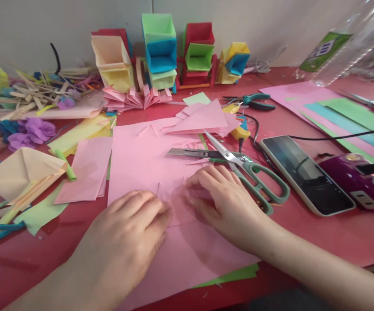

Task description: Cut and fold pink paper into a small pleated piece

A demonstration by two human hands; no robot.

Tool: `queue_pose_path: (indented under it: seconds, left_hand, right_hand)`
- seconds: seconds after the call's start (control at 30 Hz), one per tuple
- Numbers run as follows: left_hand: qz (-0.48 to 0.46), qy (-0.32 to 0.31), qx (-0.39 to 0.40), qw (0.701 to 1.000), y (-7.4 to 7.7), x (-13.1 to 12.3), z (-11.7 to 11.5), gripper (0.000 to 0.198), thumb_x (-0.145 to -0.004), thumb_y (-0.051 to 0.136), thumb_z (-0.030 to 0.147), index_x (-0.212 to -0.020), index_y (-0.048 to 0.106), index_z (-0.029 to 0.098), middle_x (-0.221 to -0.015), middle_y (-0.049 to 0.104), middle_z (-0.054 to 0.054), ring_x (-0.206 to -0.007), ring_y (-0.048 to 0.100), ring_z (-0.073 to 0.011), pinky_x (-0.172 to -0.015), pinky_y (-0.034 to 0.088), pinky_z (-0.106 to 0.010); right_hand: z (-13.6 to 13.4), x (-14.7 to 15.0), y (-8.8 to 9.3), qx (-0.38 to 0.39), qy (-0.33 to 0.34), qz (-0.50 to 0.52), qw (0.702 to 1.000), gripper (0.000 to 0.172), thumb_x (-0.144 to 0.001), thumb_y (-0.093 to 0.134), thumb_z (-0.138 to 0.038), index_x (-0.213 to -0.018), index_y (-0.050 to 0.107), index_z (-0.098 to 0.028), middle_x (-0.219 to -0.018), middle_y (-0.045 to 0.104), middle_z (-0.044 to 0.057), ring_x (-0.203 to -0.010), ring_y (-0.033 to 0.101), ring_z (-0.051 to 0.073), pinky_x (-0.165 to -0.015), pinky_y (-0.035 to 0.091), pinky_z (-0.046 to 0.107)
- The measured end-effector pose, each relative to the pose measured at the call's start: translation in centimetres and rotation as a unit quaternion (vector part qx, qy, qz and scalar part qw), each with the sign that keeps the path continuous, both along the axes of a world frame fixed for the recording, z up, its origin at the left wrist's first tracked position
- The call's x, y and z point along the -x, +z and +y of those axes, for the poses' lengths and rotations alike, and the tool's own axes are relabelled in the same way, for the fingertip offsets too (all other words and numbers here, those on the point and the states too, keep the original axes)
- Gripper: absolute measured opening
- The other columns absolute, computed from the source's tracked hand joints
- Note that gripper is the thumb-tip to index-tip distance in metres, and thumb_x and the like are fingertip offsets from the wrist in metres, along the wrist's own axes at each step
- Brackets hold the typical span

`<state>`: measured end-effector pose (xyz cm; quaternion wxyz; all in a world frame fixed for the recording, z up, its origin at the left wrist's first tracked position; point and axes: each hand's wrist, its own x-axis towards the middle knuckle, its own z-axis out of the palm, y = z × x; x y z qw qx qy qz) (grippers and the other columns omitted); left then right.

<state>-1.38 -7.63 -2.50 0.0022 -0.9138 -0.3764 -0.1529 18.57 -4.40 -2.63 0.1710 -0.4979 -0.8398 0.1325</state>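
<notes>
My left hand [136, 235] has its fingers curled together at the edge of a small pink paper piece [177, 206]. Opposite it, my right hand [225, 201] bends its thumb and fingers around the other side of that piece. The fingertips are partly blurred, and the paper blends into the large pink sheets [170, 263] under both hands. Just beyond my right hand lie open-bladed scissors with green handles [237, 160], crossing over a utility knife [199, 153].
Folded pink papers [88, 170] lie to the left, near a cream paper box [25, 172]. Colourful paper boxes [161, 56] stand along the wall. On the right are a phone [306, 175], a purple power adapter [351, 177], pliers [254, 101] and a clear bottle [338, 47].
</notes>
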Motion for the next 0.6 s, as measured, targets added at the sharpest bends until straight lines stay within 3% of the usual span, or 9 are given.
queue_pose_path:
  seconds: [0.07, 0.17, 0.27, 0.47, 0.53, 0.6]
  left_hand:
    - [-0.043, -0.004, 0.046, 0.998, 0.0, 0.3, 0.5, 0.023, -0.085, 0.046, 0.015, -0.094, 0.068, 0.017, -0.093, 0.066, -0.005, -0.09, 0.055, -0.0222, -0.08, 0.047, -0.038]
    - [-0.089, -0.006, 0.122, 0.989, -0.1, 0.7, 1.4, 0.017, -0.084, 0.051, 0.016, -0.088, 0.068, 0.019, -0.093, 0.064, -0.004, -0.091, 0.055, -0.0189, -0.079, 0.047, -0.032]
    - [-0.105, -0.007, 0.185, 0.977, 0.0, 1.2, 2.1, 0.014, -0.08, 0.059, 0.021, -0.092, 0.066, 0.021, -0.103, 0.061, -0.004, -0.099, 0.053, -0.0177, -0.084, 0.045, -0.03]
    - [-0.098, -0.017, 0.231, 0.968, -0.2, 1.8, 2.7, 0.038, -0.073, 0.066, 0.041, -0.107, 0.058, 0.025, -0.117, 0.054, -0.004, -0.109, 0.048, -0.0204, -0.09, 0.043, -0.033]
    - [-0.12, -0.029, 0.221, 0.967, -0.2, 1.8, 2.6, 0.042, -0.071, 0.068, 0.039, -0.108, 0.057, 0.023, -0.118, 0.054, -0.006, -0.111, 0.047, -0.0213, -0.092, 0.041, -0.035]
    - [-0.164, -0.041, 0.21, 0.963, -0.1, 1.5, 2.4, 0.032, -0.076, 0.065, 0.032, -0.105, 0.057, 0.022, -0.114, 0.058, -0.006, -0.109, 0.049, -0.0203, -0.093, 0.04, -0.035]
  right_hand:
    - [0.0, -0.4, 0.1, -0.003, 0.049, 0.023, 0.999, 0.011, -0.083, 0.051, -0.014, -0.089, 0.058, -0.02, -0.095, 0.058, 0.007, -0.09, 0.049, 0.021, -0.078, 0.041, 0.037]
    - [0.1, -0.9, 0.2, -0.016, 0.156, 0.043, 0.987, 0.014, -0.083, 0.057, -0.023, -0.095, 0.061, -0.02, -0.099, 0.06, 0.007, -0.095, 0.05, 0.02, -0.083, 0.042, 0.035]
    - [0.1, -1.2, 0.1, -0.05, 0.207, 0.019, 0.977, 0.016, -0.085, 0.056, -0.03, -0.093, 0.063, -0.018, -0.097, 0.063, 0.007, -0.094, 0.053, 0.019, -0.083, 0.044, 0.034]
    - [-0.2, -0.9, 0.0, -0.149, 0.246, -0.001, 0.958, 0.019, -0.088, 0.047, -0.014, -0.081, 0.064, -0.017, -0.098, 0.067, 0.005, -0.094, 0.058, 0.018, -0.082, 0.046, 0.033]
    - [-0.5, -0.7, 0.4, -0.142, 0.234, 0.049, 0.961, 0.017, -0.087, 0.048, -0.014, -0.081, 0.064, -0.017, -0.093, 0.068, 0.005, -0.087, 0.06, 0.016, -0.078, 0.047, 0.031]
    - [-0.7, -0.4, 1.2, -0.098, 0.203, 0.133, 0.965, 0.013, -0.084, 0.05, -0.013, -0.081, 0.063, -0.016, -0.087, 0.068, 0.004, -0.079, 0.061, 0.013, -0.073, 0.049, 0.026]
